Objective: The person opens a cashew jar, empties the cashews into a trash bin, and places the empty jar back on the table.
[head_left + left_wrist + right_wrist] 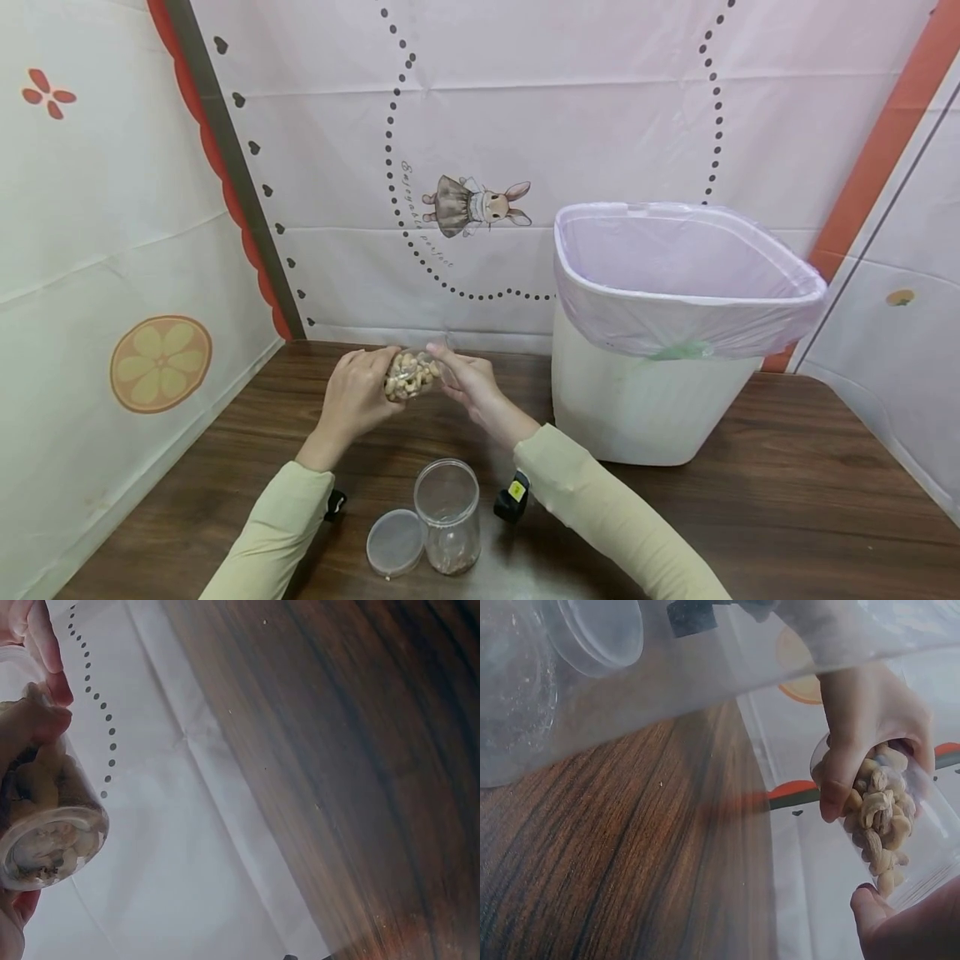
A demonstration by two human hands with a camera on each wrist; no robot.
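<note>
A clear plastic jar of cashews (pixel 409 377) is held tilted above the table by both hands. My left hand (pixel 356 392) grips it around its base end; in the right wrist view the left thumb and fingers wrap the wall beside the cashews (pixel 881 814). At the jar's other end, my right hand (pixel 480 390) holds the top, thumb on one side and fingers on the other. Most of this top end is hidden behind the right hand. Below the hands, a second clear jar (pixel 448 508) stands uncapped, with a little brownish stuff at its bottom. Its neighbour is a round translucent lid (pixel 395 542) lying flat.
A white bin (pixel 630 408) lined with a pale purple bag stands to the right of the right hand. The brown wooden table (pixel 787 500) meets patterned white cloth walls (pixel 480 108) at the back and sides. Small black devices (pixel 511 498) sit at both wrists.
</note>
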